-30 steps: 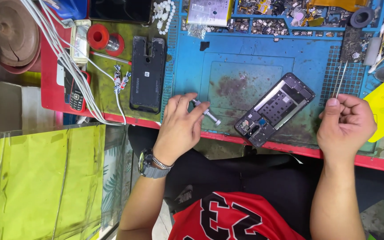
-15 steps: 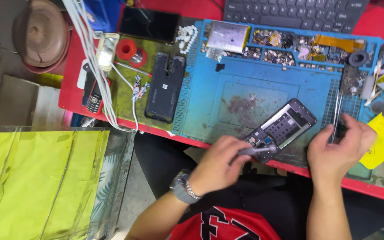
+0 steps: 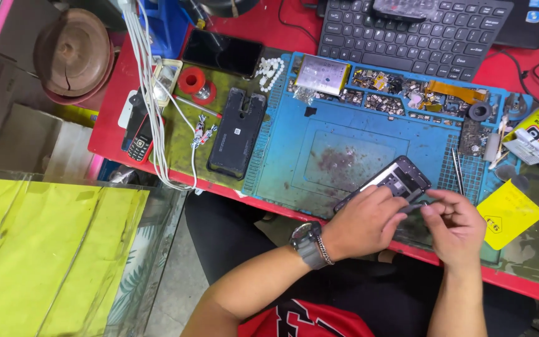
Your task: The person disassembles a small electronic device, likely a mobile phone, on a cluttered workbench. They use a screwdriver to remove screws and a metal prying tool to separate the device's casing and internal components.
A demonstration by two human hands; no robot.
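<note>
Far left: brown bowl (image 3: 73, 53) upside down; white cables (image 3: 151, 100) trailing down across the bench edge. Keypad phone (image 3: 139, 145) beside them. Red tape roll (image 3: 191, 80) and black back cover (image 3: 237, 132) flat on green mat (image 3: 179, 140).

Centre: blue mat (image 3: 338, 134), stained, parts trays along its top; keyboard (image 3: 407, 31) behind.

Left hand (image 3: 363, 223), watch at wrist, fingers curled and clamped over the near end of the phone (image 3: 394, 182). Phone at the near right of the blue mat, lying diagonal, back removed, dark frame with board and metal shields exposed. Right hand (image 3: 460, 228) just beside, fingertips pinched on a small dark tool (image 3: 416, 206) touching the phone's lower edge; tool type not resolvable.

Judged: phone light, stiff, but fragile with internals open. Best held by frame edges only, away from board and flex.

Right: tweezers (image 3: 458, 170) on mat, yellow note (image 3: 508, 213), yellow tube (image 3: 538, 128).
</note>
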